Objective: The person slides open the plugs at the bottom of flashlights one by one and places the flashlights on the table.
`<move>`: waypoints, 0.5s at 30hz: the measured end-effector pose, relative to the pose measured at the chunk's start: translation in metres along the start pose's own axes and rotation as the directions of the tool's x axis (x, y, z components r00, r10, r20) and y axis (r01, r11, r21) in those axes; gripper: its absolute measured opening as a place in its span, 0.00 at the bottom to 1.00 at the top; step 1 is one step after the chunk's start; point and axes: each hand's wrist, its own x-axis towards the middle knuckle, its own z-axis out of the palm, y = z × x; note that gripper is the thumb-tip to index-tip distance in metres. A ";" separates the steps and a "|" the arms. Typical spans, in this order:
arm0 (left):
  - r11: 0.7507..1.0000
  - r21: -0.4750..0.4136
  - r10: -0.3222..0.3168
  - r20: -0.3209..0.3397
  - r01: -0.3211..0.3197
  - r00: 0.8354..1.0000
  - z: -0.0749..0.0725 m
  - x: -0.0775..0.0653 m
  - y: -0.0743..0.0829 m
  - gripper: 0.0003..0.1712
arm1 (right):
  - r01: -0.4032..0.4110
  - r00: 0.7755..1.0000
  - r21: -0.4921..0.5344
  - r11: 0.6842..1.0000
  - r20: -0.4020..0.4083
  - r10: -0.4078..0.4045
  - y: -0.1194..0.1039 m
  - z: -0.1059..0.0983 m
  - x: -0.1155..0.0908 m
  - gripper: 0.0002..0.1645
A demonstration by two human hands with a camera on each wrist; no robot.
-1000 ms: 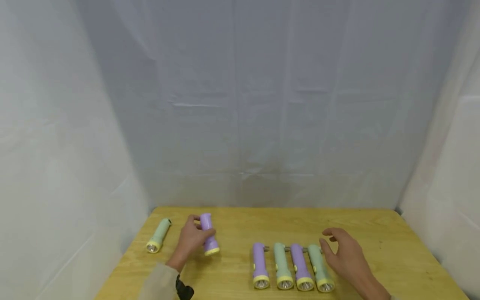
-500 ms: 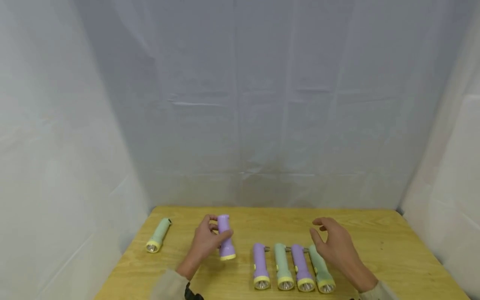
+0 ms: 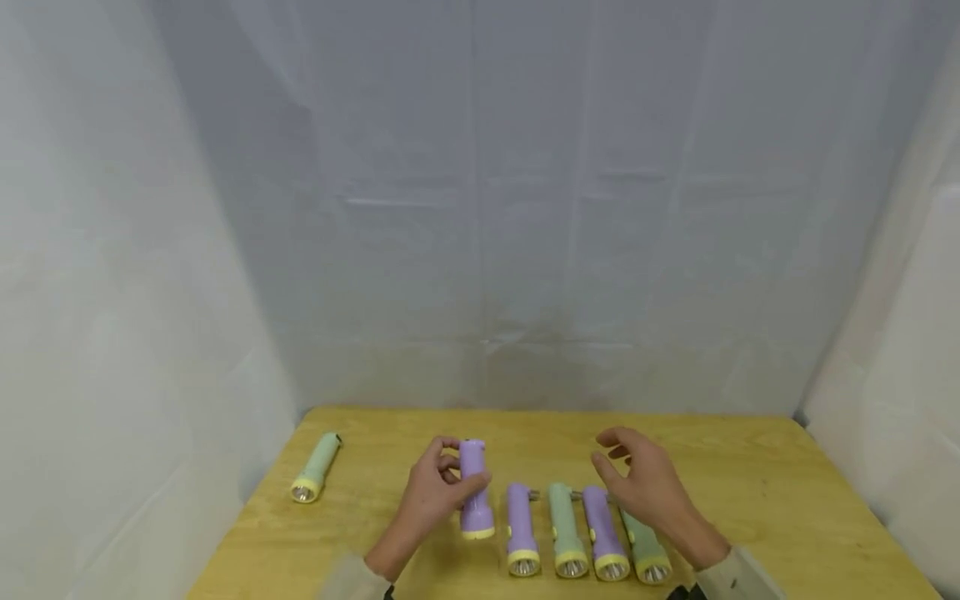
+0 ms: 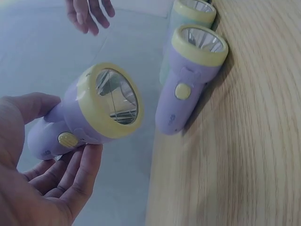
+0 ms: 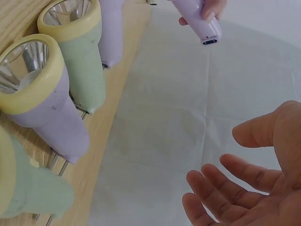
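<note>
My left hand (image 3: 427, 500) holds a purple flashlight (image 3: 474, 492) above the table, thumb on one side and fingers on the other. Its yellow-rimmed lens end points down toward me; in the left wrist view its yellow switch (image 4: 68, 139) shows. Just right of it, a row of flashlights lies on the table: purple (image 3: 520, 525), green (image 3: 566, 529), purple (image 3: 604, 533) and green (image 3: 649, 554). Over the rightmost green one hovers my right hand (image 3: 647, 482), fingers loosely bent with nothing in them, partly hiding its tail end.
A lone green flashlight (image 3: 318, 467) lies at the table's left side. Thin metal rods (image 5: 60, 163) run under the tail ends of the row. Pale sheeting (image 3: 480, 250) walls off the wooden table (image 3: 787, 517) at the back and both sides.
My left hand has carried the purple flashlight rightward, from near the lone green one to beside the row. My right hand has shifted left and slightly away from me, staying free of any object.
</note>
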 end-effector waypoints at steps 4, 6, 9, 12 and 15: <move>1.000 0.009 -0.003 0.027 0.003 1.000 0.007 -0.008 0.001 0.33 | -0.017 0.999 0.026 1.000 0.032 0.016 -0.003 0.005 0.000 0.13; 1.000 0.012 0.001 0.026 -0.001 1.000 0.009 -0.010 0.001 0.32 | -0.024 0.999 0.047 0.999 0.039 0.022 -0.005 0.007 0.000 0.13; 1.000 0.021 0.021 0.023 -0.022 1.000 0.013 -0.012 0.004 0.32 | -0.022 0.999 0.079 0.997 0.051 0.018 -0.008 0.010 0.002 0.13; 0.998 0.037 0.045 0.022 -0.046 0.999 0.017 -0.013 0.008 0.32 | -0.002 0.998 0.093 0.996 0.070 -0.004 -0.011 0.011 0.004 0.13; 0.996 0.067 0.064 0.017 -0.065 0.998 0.020 -0.015 0.012 0.31 | 0.020 0.996 0.110 0.994 0.088 -0.030 -0.014 0.012 0.006 0.12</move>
